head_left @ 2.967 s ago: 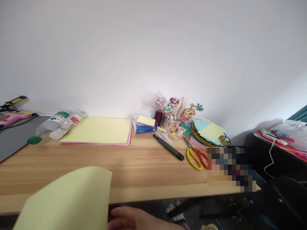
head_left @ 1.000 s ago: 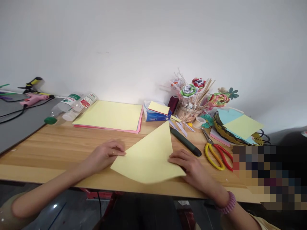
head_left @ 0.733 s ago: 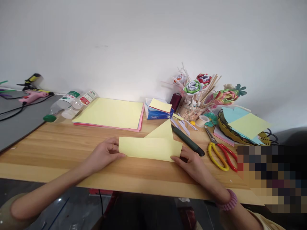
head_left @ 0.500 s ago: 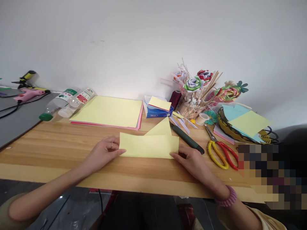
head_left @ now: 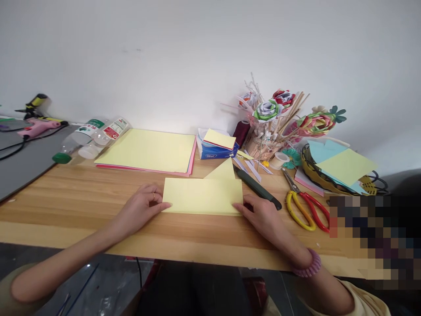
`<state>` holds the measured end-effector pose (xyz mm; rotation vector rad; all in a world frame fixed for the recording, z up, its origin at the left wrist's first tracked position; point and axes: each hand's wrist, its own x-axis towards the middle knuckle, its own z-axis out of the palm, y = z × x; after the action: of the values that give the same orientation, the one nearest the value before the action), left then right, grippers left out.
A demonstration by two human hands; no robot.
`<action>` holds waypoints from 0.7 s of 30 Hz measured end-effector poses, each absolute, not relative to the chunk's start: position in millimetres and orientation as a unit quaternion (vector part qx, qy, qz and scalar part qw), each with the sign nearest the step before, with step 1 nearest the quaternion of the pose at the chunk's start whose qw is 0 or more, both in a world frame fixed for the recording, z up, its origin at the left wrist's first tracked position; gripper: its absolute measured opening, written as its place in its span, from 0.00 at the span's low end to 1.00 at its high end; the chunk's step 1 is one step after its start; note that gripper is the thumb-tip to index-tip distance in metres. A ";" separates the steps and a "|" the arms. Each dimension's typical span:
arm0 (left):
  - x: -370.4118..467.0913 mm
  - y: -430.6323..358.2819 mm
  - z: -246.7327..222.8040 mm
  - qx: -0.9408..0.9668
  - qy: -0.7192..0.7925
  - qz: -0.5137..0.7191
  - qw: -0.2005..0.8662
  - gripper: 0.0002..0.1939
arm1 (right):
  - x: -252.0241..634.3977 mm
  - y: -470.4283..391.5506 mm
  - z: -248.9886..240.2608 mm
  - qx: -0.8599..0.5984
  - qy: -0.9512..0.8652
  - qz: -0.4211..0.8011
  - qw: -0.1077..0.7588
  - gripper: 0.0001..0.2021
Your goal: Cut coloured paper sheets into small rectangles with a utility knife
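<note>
A pale yellow strip of paper (head_left: 202,196) stretches between my two hands just above the wooden table. My left hand (head_left: 144,205) pinches its lower left corner, thumb in front and fingers behind. At the lower right corner my right hand (head_left: 261,215) grips the paper in the same way. Behind the strip lies a yellow paper triangle (head_left: 223,170), its lower part covered by the strip. A dark green utility knife (head_left: 258,188) rests beside it, close to my right hand. Further right are scissors (head_left: 300,202) with one yellow and one red handle.
A stack of coloured paper (head_left: 151,151) lies at the back left near two plastic bottles (head_left: 108,136) and a pink glue gun (head_left: 37,128). At the back are a blue tissue pack (head_left: 213,152), paper flowers (head_left: 268,109) and a basket (head_left: 312,173) holding paper.
The paper strip's upper edge looks straighter and the strip shows flatter to the view. Both hands keep their hold at the corners. The whole view has shifted slightly.
</note>
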<state>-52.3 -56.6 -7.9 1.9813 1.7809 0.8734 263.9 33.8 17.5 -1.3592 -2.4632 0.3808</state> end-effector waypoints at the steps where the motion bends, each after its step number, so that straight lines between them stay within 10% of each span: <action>1: -52.5 -56.0 -7.9 0.704 0.622 0.303 0.160 0.19 | 263.8 33.7 16.8 -0.474 -0.858 0.129 0.151 0.14; 21: -57.6 -52.4 -16.3 0.726 0.606 0.295 0.137 0.18 | 263.0 29.6 19.1 -0.473 -0.854 0.146 0.159 0.11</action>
<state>-57.6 -52.4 -16.3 2.1005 1.7538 0.8545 263.0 29.6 19.1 -1.3508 -2.4418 0.4164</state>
